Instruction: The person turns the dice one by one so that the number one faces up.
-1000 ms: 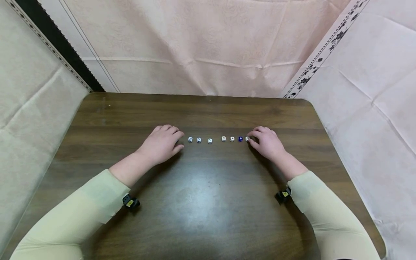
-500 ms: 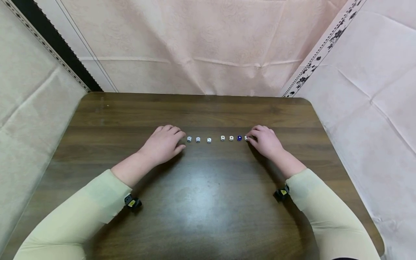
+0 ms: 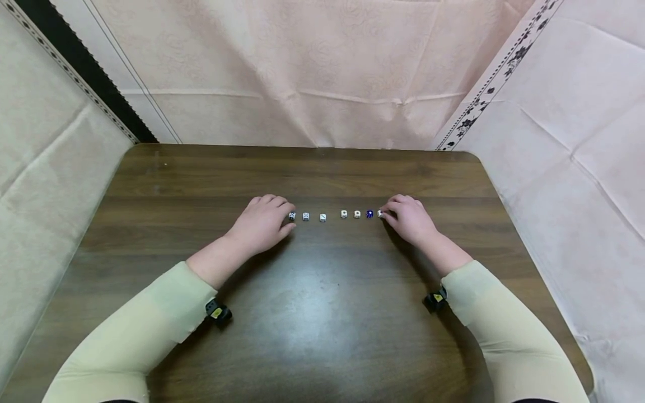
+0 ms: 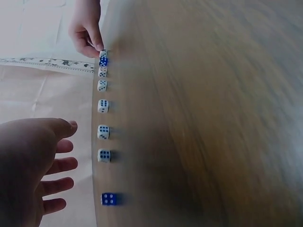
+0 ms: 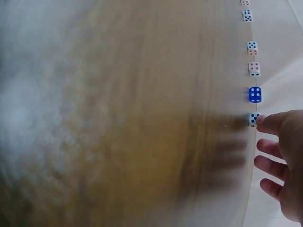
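Note:
A row of small dice runs sideways across the wooden table (image 3: 312, 313). My right hand (image 3: 410, 220) holds the white die (image 5: 253, 119) at the right end, thumb tip against its side. Beside that die is a blue die (image 3: 370, 214), followed leftward by several white dice, among them one (image 3: 323, 217) near the middle. My left hand (image 3: 264, 224) is over the row's left end, fingers spread and loosely bent, holding nothing. Near its fingers are a white die (image 4: 104, 155) and a second blue die (image 4: 109, 198), which the hand hides in the head view.
Pale cloth (image 3: 322, 73) hangs behind the table, with more cloth at the left (image 3: 45, 168) and right (image 3: 569, 123). A small black camera (image 3: 219, 312) sits on the left wrist and another camera (image 3: 435, 300) on the right.
My left hand has moved right, so its fingers now overlap the leftmost visible white die. The right hand stays at its die, and the row keeps its spacing.

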`<state>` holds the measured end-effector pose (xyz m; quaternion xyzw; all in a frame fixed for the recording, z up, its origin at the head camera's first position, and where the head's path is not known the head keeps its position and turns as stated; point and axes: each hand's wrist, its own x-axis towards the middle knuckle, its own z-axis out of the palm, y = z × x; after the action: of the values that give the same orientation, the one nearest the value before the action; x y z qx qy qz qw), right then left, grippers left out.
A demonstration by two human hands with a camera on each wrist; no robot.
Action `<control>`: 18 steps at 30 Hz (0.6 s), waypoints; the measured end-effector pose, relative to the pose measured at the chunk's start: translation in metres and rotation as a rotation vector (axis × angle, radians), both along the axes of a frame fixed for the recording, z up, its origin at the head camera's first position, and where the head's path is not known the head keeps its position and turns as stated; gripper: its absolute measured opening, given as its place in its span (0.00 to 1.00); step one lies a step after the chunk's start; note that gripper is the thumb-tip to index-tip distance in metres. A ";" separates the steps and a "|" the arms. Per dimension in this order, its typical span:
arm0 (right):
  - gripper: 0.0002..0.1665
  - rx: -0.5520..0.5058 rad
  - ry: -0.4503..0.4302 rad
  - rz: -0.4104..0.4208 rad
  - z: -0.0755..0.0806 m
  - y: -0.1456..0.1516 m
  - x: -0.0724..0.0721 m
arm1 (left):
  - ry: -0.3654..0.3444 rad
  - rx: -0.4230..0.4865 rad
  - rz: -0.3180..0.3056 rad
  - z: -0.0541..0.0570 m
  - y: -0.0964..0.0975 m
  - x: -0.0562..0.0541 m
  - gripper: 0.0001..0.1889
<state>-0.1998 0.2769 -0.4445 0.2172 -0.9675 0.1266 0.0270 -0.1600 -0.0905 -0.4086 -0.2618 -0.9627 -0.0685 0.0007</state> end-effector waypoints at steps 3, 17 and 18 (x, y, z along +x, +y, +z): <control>0.10 -0.004 0.004 -0.002 0.001 0.000 0.001 | -0.002 0.011 0.003 -0.002 0.008 -0.003 0.21; 0.08 0.017 0.026 -0.007 0.002 -0.003 0.001 | -0.015 -0.003 0.025 -0.011 0.050 -0.021 0.17; 0.08 0.015 0.027 -0.007 0.002 -0.003 0.001 | -0.014 -0.005 0.027 -0.012 0.051 -0.022 0.17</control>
<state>-0.1983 0.2738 -0.4427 0.2154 -0.9688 0.1163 0.0387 -0.1823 -0.0390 -0.4204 -0.2483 -0.9663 -0.0677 -0.0059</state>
